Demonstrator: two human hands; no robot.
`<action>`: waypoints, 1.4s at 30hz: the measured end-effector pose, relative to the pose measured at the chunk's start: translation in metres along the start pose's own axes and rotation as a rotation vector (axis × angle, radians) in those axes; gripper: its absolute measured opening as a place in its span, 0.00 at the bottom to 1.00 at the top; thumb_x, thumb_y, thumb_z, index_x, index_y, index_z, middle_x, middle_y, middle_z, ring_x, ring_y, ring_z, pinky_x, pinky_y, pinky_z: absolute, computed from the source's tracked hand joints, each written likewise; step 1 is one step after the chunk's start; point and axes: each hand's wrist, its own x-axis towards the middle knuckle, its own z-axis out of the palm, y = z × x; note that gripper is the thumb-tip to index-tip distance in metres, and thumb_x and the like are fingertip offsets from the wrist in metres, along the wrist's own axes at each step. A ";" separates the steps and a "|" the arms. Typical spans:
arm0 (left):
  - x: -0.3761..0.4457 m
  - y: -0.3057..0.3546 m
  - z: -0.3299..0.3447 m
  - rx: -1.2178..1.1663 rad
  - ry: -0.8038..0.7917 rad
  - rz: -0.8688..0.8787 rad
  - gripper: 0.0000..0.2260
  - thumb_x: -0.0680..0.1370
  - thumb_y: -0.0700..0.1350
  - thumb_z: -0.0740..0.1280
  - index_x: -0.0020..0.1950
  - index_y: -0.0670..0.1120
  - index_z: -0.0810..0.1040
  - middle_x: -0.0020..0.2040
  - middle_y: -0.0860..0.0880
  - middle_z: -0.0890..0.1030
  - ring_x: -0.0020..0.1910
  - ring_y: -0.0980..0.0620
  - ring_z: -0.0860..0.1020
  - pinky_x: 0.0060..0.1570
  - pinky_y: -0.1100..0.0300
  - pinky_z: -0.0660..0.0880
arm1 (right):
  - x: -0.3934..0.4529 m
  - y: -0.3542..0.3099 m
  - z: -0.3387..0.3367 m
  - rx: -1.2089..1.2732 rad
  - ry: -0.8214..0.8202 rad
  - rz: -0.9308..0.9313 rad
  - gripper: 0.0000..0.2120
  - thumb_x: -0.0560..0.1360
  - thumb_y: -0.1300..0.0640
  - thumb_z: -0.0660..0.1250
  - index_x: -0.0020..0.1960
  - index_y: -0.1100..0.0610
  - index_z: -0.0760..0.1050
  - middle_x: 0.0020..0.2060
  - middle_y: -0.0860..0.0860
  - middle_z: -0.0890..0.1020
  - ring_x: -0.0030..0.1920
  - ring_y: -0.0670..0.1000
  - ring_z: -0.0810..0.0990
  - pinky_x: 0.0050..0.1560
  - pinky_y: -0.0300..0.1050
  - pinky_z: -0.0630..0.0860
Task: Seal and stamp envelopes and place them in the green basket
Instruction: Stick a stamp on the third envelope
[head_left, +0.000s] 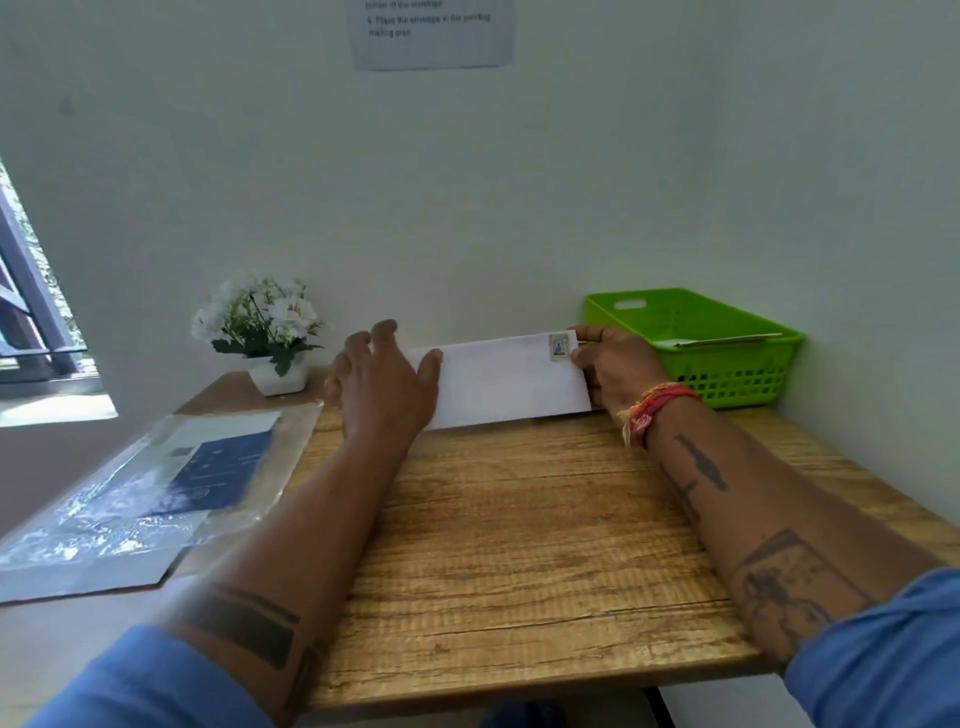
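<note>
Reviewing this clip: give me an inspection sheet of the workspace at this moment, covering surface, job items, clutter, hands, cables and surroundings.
Surface: wooden table, grain visible.
Job's things: white envelope held above the table, stamp at its top right corner; green basket at the right rear, already holding paper.
Clutter: potted white flowers at the left rear; clear plastic sleeve with papers on the left.
Hands: left hand fingers spread, thumb on the envelope; right hand pinches the stamped end.
Cables: nothing seen.
Surroundings: white walls, printed notice, window at left.
</note>
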 end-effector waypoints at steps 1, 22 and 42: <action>0.001 -0.002 0.001 -0.074 0.013 -0.051 0.30 0.78 0.60 0.66 0.75 0.50 0.62 0.73 0.41 0.67 0.71 0.36 0.67 0.68 0.38 0.64 | 0.000 0.001 0.000 0.051 -0.015 0.025 0.15 0.77 0.73 0.59 0.51 0.57 0.78 0.53 0.60 0.83 0.45 0.57 0.83 0.39 0.51 0.80; 0.022 -0.024 0.006 -0.631 0.110 -0.288 0.16 0.79 0.51 0.71 0.65 0.49 0.75 0.57 0.49 0.81 0.55 0.47 0.80 0.57 0.47 0.79 | 0.003 0.011 -0.006 0.178 -0.156 0.025 0.15 0.72 0.55 0.77 0.55 0.62 0.81 0.49 0.58 0.86 0.45 0.57 0.86 0.40 0.59 0.83; 0.023 -0.026 0.004 -0.733 0.167 -0.316 0.14 0.78 0.51 0.71 0.62 0.50 0.76 0.53 0.51 0.81 0.51 0.50 0.80 0.54 0.49 0.80 | -0.001 0.011 -0.004 0.143 -0.270 0.065 0.15 0.74 0.67 0.73 0.60 0.63 0.79 0.55 0.61 0.85 0.55 0.61 0.84 0.51 0.58 0.83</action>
